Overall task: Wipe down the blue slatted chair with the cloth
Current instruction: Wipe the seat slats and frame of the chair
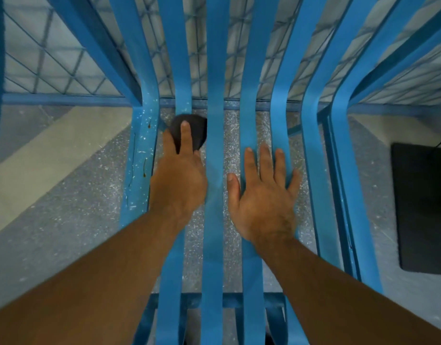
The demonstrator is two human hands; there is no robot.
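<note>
Speckled grey floor (pixel 233 145) shows through the gaps of the blue slatted chair (pixel 214 70), seen from straight above the seat.

The left hand (pixel 179 180) presses down on the dark cloth (pixel 193 128), which is bunched into a wad. One finger lies straight across it, and the other fingers are partly hidden at its left side. The right hand (pixel 261 195) holds nothing. It lies flat with its fingers spread over the slats to the right of the middle one, apparently bracing. The two hands are apart, with the middle slat bare between them.

The cloth sits on the second slat from the seat's left edge, at the far end of the seat just below the bend where the slats turn up into the backrest. Every slat runs lengthwise from the front edge near the person, away to that bend. The coming stroke therefore probably follows that axis, either back toward the front edge or up the backrest. The left hand already has the cloth, so the move is its own.

Beyond the backrest is blue wire mesh (pixel 65 63). A flat black mat (pixel 423 207) lies on the floor off the chair's right side.
</note>
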